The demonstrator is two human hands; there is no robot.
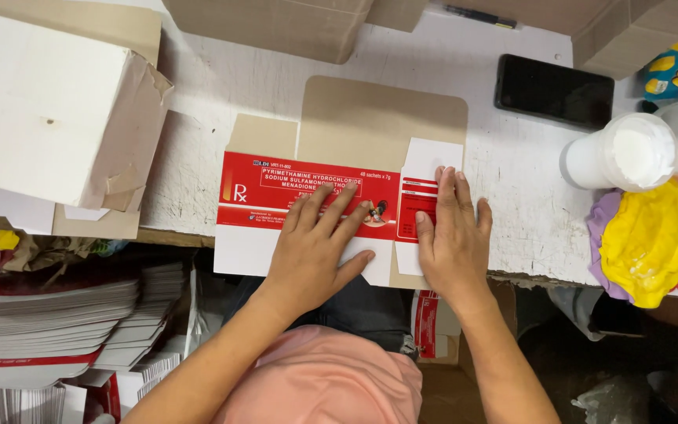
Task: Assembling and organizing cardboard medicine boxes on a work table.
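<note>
Left hand (pixel 315 247) and right hand (pixel 453 235) palm-down on the flat red-and-white carton (pixel 276 196), fingers spread, grasping nothing.

One flat carton (pixel 315 196), one phone (pixel 554 91), two white cups (pixel 621 153)

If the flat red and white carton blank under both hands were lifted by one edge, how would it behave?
The carton blank is thin, unfolded card, so it would probably feel light and sag along its creases. Its flaps would likely flop. It overhangs the table edge, and both the left hand and right hand press it flat, so it may slide if released.
</note>
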